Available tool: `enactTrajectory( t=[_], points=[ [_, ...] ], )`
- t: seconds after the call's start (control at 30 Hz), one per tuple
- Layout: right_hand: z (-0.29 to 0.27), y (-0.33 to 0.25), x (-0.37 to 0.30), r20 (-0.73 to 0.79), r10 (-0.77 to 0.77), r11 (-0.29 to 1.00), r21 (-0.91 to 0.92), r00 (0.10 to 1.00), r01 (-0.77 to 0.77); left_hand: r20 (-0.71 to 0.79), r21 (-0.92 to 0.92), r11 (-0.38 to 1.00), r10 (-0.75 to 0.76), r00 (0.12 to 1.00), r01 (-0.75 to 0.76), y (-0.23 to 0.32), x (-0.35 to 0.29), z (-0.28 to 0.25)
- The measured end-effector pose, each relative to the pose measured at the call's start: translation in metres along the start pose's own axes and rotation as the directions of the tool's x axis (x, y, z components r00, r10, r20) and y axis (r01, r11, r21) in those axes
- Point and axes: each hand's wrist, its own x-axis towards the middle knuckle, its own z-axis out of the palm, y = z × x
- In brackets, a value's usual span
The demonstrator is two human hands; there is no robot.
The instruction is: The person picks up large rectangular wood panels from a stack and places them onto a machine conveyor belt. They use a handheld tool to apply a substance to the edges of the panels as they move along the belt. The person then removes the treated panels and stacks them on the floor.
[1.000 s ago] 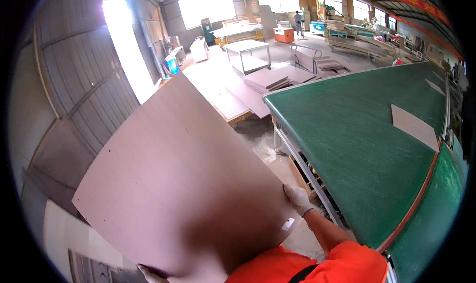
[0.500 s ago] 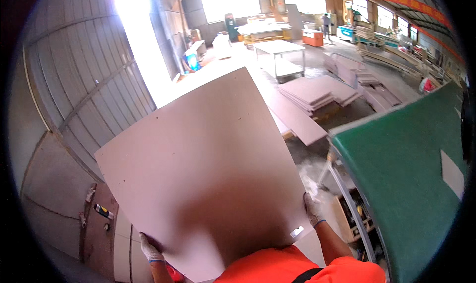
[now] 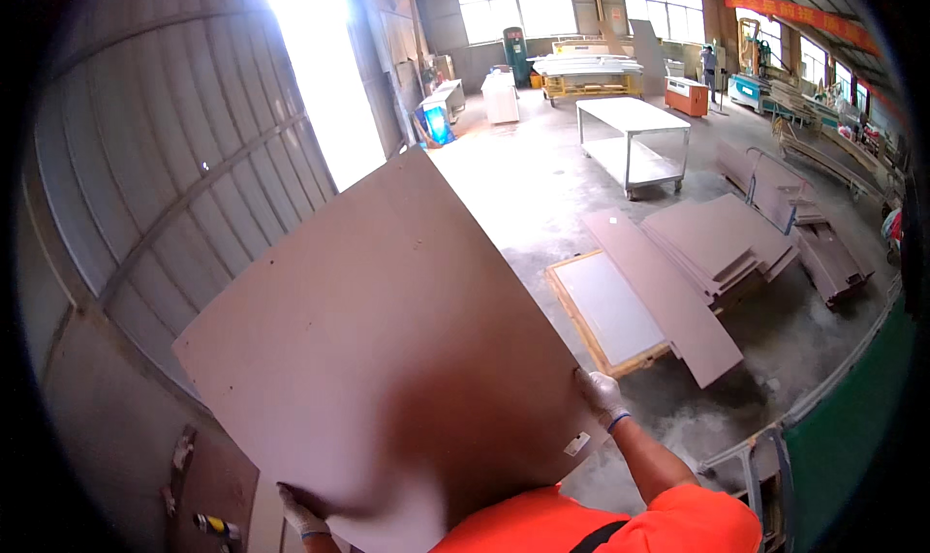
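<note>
large flat mauve-brown rectangular panel (image 3: 320, 340) is held up, slanted, in front of orange fabric shirt (image 3: 552, 522). right edge is clamped by white-gloved right grip (image 3: 602, 396), closed on it; lower-left edge by white-gloved left grip (image 3: 304, 514), also closed, fingers mostly hidden. white rectangular label (image 3: 576, 445) is seen near right grip.

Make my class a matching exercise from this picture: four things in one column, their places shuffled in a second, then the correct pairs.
Things
1. Large brown panel
2. Small white label
3. White wheeled cart
4. Green-topped table

Places
A. Farther off than the stacked brown boards
B. At the lower right of the picture
C. On the face of another listed thing, near the right hand
D. Held at its edges by the left hand and the right hand

Pairs
1-D
2-C
3-A
4-B
</note>
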Motion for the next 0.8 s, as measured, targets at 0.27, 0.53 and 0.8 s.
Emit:
enactTrajectory(
  t=[0.27, 0.53, 0.8],
  points=[
    [0.078, -0.048, 0.223, -0.226, 0.116, 0.983, -0.114, 0.967, -0.144, 0.027, 0.224, 0.963, -0.157, 0.987, 0.147, -0.093, 0.250, 0.272],
    [0.119, -0.046, 0.510, -0.358, 0.204, 0.978, 0.035, 0.911, -0.206, 0.421, 0.179, 0.966, -0.247, 0.873, 0.187, -0.265, 0.499, 0.521],
    [0.129, -0.101, 0.787, -0.435, 0.191, 0.982, 0.080, 0.880, -0.174, 0.496, 0.254, 0.945, -0.311, 0.810, 0.207, -0.411, 0.677, 0.752]
  ],
)
